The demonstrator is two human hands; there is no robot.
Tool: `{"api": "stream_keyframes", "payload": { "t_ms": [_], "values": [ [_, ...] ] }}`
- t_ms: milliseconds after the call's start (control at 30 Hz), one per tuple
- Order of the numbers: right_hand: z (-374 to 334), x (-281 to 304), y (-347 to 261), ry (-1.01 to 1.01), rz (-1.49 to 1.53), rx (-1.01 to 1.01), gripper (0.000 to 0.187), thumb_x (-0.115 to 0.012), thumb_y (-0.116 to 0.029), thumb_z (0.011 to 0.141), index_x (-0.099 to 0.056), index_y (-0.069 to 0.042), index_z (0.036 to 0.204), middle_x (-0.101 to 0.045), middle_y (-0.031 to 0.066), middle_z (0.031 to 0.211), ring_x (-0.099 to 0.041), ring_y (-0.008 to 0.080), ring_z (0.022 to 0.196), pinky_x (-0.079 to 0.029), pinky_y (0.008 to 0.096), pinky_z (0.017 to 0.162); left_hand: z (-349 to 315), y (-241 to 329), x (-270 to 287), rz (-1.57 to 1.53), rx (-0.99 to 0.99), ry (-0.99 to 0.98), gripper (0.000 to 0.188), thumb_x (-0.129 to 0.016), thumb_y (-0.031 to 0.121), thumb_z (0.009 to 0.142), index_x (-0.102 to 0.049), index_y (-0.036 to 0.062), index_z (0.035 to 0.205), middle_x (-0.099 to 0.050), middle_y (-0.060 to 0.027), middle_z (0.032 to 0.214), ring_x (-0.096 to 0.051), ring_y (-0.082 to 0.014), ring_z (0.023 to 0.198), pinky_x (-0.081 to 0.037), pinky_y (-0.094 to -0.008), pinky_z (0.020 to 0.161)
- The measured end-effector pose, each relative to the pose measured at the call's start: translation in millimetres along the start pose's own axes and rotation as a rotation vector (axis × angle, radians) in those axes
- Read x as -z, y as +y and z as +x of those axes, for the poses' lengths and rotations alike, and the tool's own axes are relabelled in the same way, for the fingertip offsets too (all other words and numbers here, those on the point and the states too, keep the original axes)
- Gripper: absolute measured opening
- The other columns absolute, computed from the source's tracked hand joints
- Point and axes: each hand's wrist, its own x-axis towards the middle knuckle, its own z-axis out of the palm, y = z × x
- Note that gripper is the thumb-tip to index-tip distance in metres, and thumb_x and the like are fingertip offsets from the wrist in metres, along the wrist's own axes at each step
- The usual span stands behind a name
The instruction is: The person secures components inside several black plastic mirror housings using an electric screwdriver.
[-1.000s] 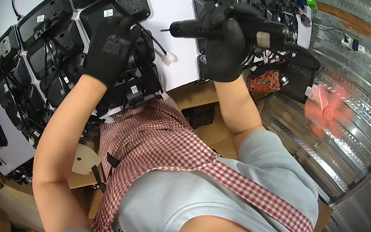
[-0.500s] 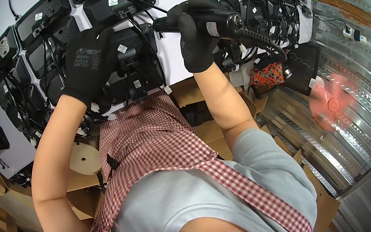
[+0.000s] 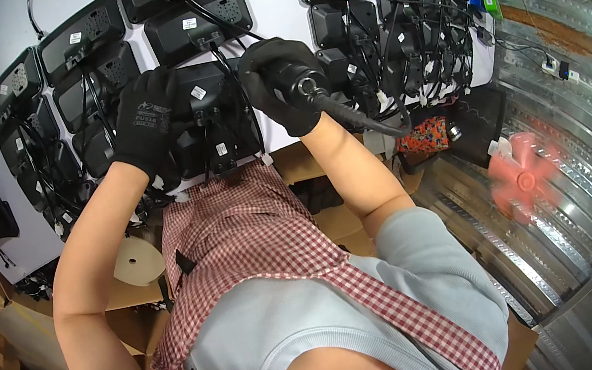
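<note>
Black work gloves cover both hands. In my right hand [image 3: 270, 90] is a black electric screwdriver [image 3: 308, 89], its rear end facing up at me and a thick coiled cord trailing from it to the right. Its tip is hidden beneath the hand. The screwdriver is beside the right edge of a black monitor [image 3: 210, 81], which lies back side up on the white table with a bracket and cables on it. My left hand [image 3: 146, 120] closes over this monitor's left edge, fingertips partly hidden.
Several similar black monitors [image 3: 197, 28] with cables lie in rows to the left, ahead and right on the white table [image 3: 272, 7]. Cardboard boxes [image 3: 134, 324] and a cream spool [image 3: 137, 260] are below the table edge. A red fan [image 3: 524, 176] spins at right.
My right hand has moved left and nearer, turning the screwdriver from lying sideways to pointing down by the monitor. The left hand stays on the monitor's edge. The whole view has shifted slightly.
</note>
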Motion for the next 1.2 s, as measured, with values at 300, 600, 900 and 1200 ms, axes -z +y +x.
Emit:
{"api": "stream_keyframes", "payload": {
  "t_ms": [300,600,900,1200],
  "values": [
    [126,37,-40,0.321,0.357,0.2,0.025,-0.061,-0.012,0.093,-0.051,-0.004,0.114,-0.065,0.0108,0.088,-0.067,0.0209,0.08,-0.059,0.0373,0.076,1,13,3,0.054,0.068,-0.023,0.087,-0.08,0.038,0.066,-0.049,0.0034,0.139,-0.056,-0.013,0.123,-0.053,-0.0305,0.116,-0.042,-0.0451,0.1],
    [211,38,15,0.397,0.065,0.426,0.026,-0.071,0.002,0.081,-0.06,-0.003,0.103,-0.062,0.0049,0.084,-0.067,0.0171,0.069,-0.057,0.0319,0.056,9,27,-16,0.019,0.164,0.075,0.083,-0.079,0.035,0.063,-0.05,0.0037,0.134,-0.057,-0.0156,0.114,-0.055,-0.035,0.106,-0.044,-0.0471,0.091],
    [87,56,-22,0.044,0.364,0.053,0.024,-0.061,-0.014,0.093,-0.053,-0.003,0.113,-0.065,0.0098,0.09,-0.065,0.0212,0.078,-0.057,0.0369,0.077,17,31,-14,0.067,0.182,0.128,0.071,-0.079,0.039,0.068,-0.056,0.0078,0.128,-0.06,-0.011,0.111,-0.058,-0.0292,0.103,-0.047,-0.0437,0.084],
    [-1,47,-10,0.063,0.341,0.108,0.026,-0.063,0.004,0.089,-0.054,0.006,0.114,-0.069,0.0159,0.088,-0.068,0.0207,0.081,-0.059,0.0362,0.075,19,35,-12,0.031,0.215,0.026,0.081,-0.08,0.039,0.069,-0.051,0.0032,0.136,-0.059,-0.0155,0.116,-0.057,-0.0338,0.109,-0.046,-0.0462,0.093]
  ]
}}
